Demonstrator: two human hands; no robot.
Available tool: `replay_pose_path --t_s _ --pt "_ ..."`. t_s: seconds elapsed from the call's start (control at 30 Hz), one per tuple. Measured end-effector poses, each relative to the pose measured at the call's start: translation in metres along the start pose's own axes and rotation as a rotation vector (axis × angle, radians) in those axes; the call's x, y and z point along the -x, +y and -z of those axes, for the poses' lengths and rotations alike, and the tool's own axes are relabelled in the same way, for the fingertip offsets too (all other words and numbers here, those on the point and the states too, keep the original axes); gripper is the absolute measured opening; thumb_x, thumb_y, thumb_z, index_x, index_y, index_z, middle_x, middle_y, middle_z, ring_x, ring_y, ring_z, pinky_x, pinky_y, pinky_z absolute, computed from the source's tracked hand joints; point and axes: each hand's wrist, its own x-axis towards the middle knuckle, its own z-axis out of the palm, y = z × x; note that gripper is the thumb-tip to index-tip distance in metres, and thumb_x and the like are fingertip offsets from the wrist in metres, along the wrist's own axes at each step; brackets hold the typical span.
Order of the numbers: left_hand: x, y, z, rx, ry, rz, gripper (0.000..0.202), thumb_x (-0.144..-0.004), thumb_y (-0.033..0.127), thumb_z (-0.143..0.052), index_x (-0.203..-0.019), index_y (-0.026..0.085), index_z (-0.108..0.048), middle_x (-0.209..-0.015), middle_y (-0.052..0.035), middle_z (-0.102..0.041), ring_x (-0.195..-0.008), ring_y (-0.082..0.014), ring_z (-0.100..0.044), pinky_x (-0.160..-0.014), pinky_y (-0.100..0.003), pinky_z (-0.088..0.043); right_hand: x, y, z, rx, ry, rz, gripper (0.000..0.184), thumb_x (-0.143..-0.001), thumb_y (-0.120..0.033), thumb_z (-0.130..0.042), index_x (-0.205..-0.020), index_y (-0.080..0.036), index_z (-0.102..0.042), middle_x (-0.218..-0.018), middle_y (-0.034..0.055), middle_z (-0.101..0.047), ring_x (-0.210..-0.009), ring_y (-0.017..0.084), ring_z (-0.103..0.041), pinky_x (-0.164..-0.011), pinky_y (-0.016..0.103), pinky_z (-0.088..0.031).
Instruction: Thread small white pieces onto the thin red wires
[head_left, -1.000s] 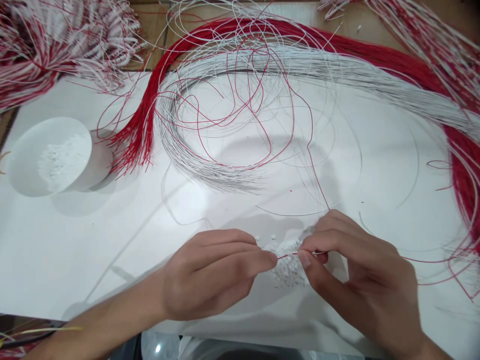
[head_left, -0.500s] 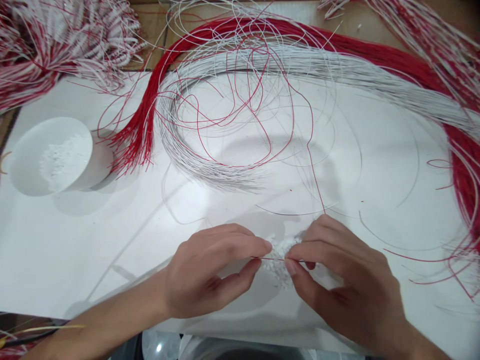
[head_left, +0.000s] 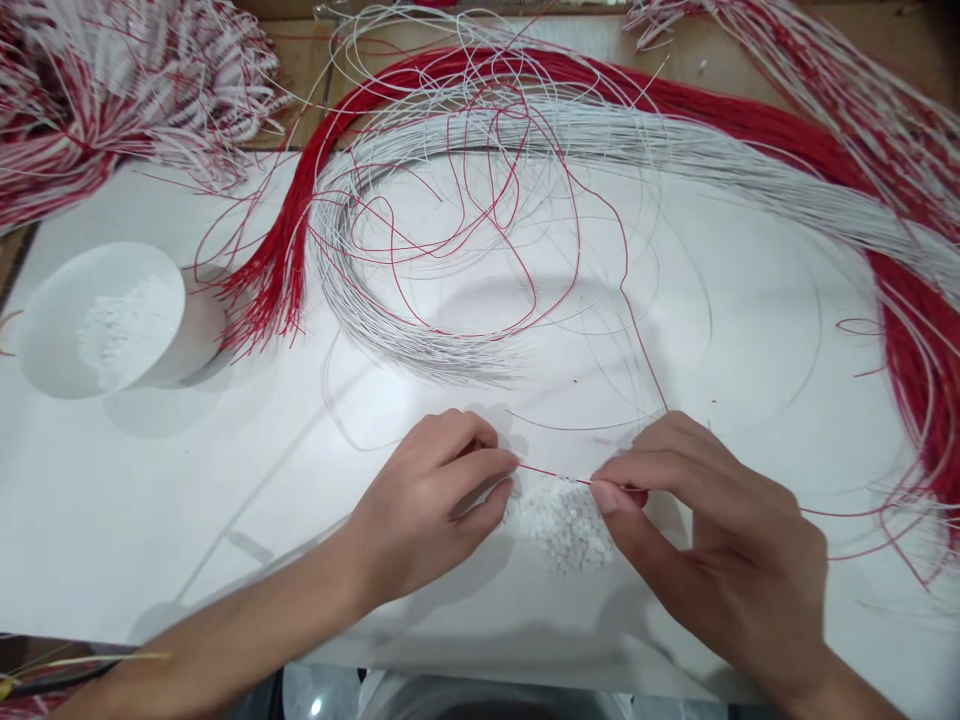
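A thin red wire (head_left: 546,472) stretches between my two hands, above the table. Thumb and fingers of my right hand (head_left: 720,540) pinch it, and from there it runs up toward the loose red loops behind. At its other end, the fingertips of my left hand (head_left: 431,510) close on the wire. Tiny white bits appear to sit on the wire close to my right fingertips; their shape is too small to make out. Directly below lies a loose pile of small white pieces (head_left: 574,540) on the white tabletop (head_left: 247,480).
At left stands a white bowl (head_left: 202,320) with more white pieces inside. Bundles of red wire (head_left: 289,250) and white wire (head_left: 345,280) curve across the back. Red-and-white bunches (head_left: 150,80) lie at the back left, others (head_left: 832,90) at the back right.
Both hands have risen slightly, away from the white pile. The gap between them has widened, so more red wire shows, and my left hand's fingers are curled further in.
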Motion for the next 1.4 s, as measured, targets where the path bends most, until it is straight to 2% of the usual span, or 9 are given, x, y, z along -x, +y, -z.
replay_pose_path --t_s 0.13,0.2,0.27,0.43,0.53,0.77,1.27,1.4 --pt "0.0 0.001 0.0 0.035 0.004 0.002 0.014 -0.081 0.01 -0.058 -0.084 0.019 -0.068 -0.081 -0.0038 -0.062 -0.075 -0.0135 -0.057 -0.066 -0.025 -0.047 0.001 0.0 0.0 -0.006 0.002 -0.003 0.01 -0.079 -0.009 -0.059 -0.075 -0.019 -0.058 -0.061 -0.0012 -0.051 -0.063 0.012 -0.047 -0.054 0.027 -0.037" --pt "-0.002 0.003 0.004 0.122 0.004 0.044 0.014 -0.081 0.01 -0.058 -0.083 0.019 -0.069 -0.08 -0.0041 -0.064 -0.073 -0.0132 -0.059 -0.065 -0.024 -0.048 0.001 0.0 0.0 -0.014 0.007 -0.002 0.011 -0.079 -0.009 -0.059 -0.075 -0.019 -0.059 -0.061 -0.0011 -0.051 -0.062 0.012 -0.047 -0.054 0.027 -0.037" --pt "-0.004 0.006 0.009 0.27 0.02 0.156 0.012 -0.079 0.01 -0.06 -0.08 0.018 -0.069 -0.077 -0.0033 -0.067 -0.07 -0.0126 -0.061 -0.063 -0.022 -0.049 0.001 0.0 0.0 -0.021 0.015 -0.002 0.011 -0.079 -0.009 -0.058 -0.075 -0.019 -0.058 -0.06 -0.001 -0.051 -0.062 0.013 -0.047 -0.054 0.027 -0.037" --pt "-0.009 0.011 0.021 0.711 0.028 0.57 0.002 -0.072 0.015 -0.069 -0.071 0.015 -0.069 -0.068 -0.0031 -0.07 -0.064 -0.0148 -0.065 -0.057 -0.021 -0.053 0.001 0.0 -0.001 -0.029 0.016 0.031 0.011 -0.078 -0.007 -0.058 -0.074 -0.018 -0.058 -0.059 -0.0005 -0.052 -0.06 0.012 -0.047 -0.053 0.028 -0.037" --pt "-0.007 0.009 0.022 0.88 0.012 0.663 0.006 -0.069 0.019 -0.074 -0.07 0.015 -0.07 -0.068 -0.0039 -0.071 -0.062 -0.0155 -0.066 -0.052 -0.021 -0.053 0.001 -0.001 -0.002 -0.046 0.013 0.051 0.012 -0.077 -0.005 -0.058 -0.076 -0.017 -0.058 -0.059 0.0 -0.053 -0.059 0.012 -0.047 -0.054 0.028 -0.037" --pt "-0.006 0.006 0.022 0.991 0.018 0.669 0.004 -0.068 0.015 -0.075 -0.068 0.016 -0.072 -0.069 -0.0033 -0.07 -0.063 -0.0143 -0.065 -0.054 -0.021 -0.054 0.003 0.001 -0.002 -0.111 0.029 0.102 0.017 -0.075 -0.001 -0.059 -0.081 -0.016 -0.058 -0.06 0.001 -0.054 -0.061 0.013 -0.049 -0.055 0.03 -0.039" --pt "-0.007 0.007 0.022 0.942 0.006 0.587 0.003 -0.068 0.018 -0.077 -0.07 0.018 -0.074 -0.072 -0.0051 -0.07 -0.061 -0.0137 -0.064 -0.051 -0.021 -0.053 0.002 0.0 -0.002 -0.081 0.017 0.082 0.014 -0.076 -0.004 -0.058 -0.079 -0.017 -0.059 -0.061 0.0012 -0.057 -0.059 0.013 -0.05 -0.053 0.029 -0.04" --pt "-0.006 0.007 0.021 0.979 0.017 0.605 0.006 -0.067 0.017 -0.077 -0.071 0.018 -0.072 -0.07 -0.004 -0.07 -0.061 -0.0147 -0.065 -0.054 -0.022 -0.055 0.003 0.0 -0.001 -0.079 0.003 0.076 0.014 -0.076 -0.003 -0.058 -0.08 -0.017 -0.059 -0.061 0.0015 -0.057 -0.06 0.013 -0.049 -0.053 0.029 -0.04"
